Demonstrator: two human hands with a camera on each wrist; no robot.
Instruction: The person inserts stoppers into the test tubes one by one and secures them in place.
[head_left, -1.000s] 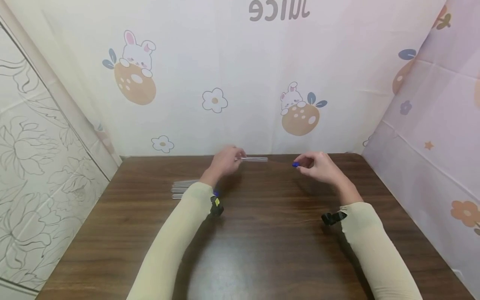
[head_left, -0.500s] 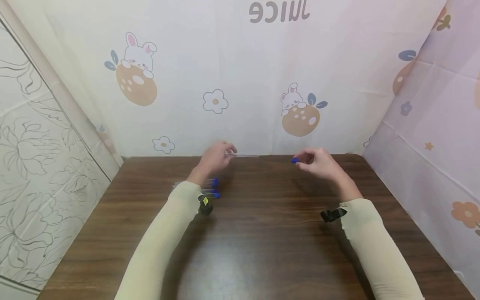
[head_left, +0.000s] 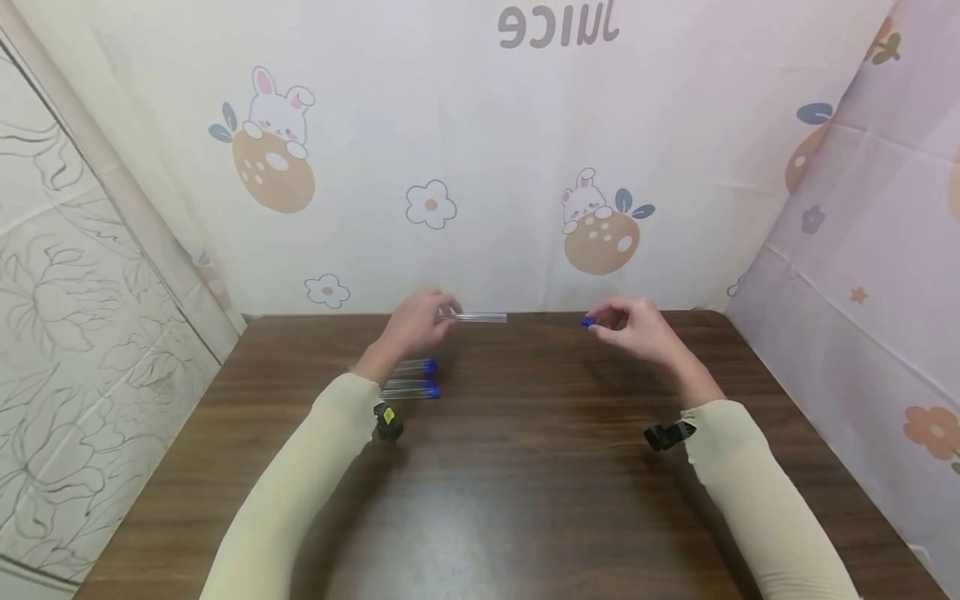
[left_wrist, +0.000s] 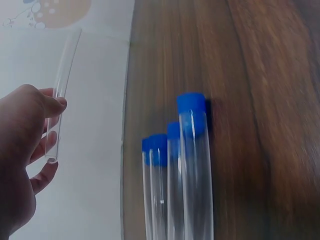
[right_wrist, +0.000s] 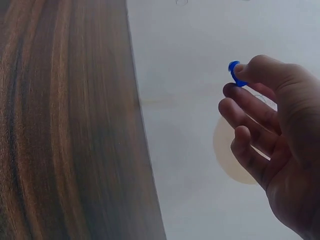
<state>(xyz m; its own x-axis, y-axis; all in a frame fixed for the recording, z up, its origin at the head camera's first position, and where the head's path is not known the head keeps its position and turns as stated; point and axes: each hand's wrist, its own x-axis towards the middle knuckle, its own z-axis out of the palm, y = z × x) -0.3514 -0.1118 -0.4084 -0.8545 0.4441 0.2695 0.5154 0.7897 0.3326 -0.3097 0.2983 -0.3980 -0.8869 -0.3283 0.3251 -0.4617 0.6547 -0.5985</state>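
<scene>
My left hand (head_left: 420, 323) grips a clear, uncapped test tube (left_wrist: 64, 70) near its rounded end, with the other end pointing right in the head view. Between the thumb and a fingertip of my right hand (head_left: 633, 327) is a small blue cap (right_wrist: 236, 73). Tube and cap are apart, a short gap between them, both above the far part of the table. Below my left wrist lie several test tubes with blue caps (left_wrist: 192, 105), side by side, their capped ends toward the right in the head view; my forearm partly hides them.
The brown wood-grain table (head_left: 510, 467) ends at a light curtain (head_left: 487, 150) printed with rabbits and fruit. A patterned panel (head_left: 67, 317) stands along the left, and another printed curtain (head_left: 885, 275) hangs at the right. Each wrist wears a black camera (head_left: 669, 435).
My left hand has moved left with the clear tube, away from the cap, and more of the capped tubes shows. My right hand stays nearly still, holding the cap.
</scene>
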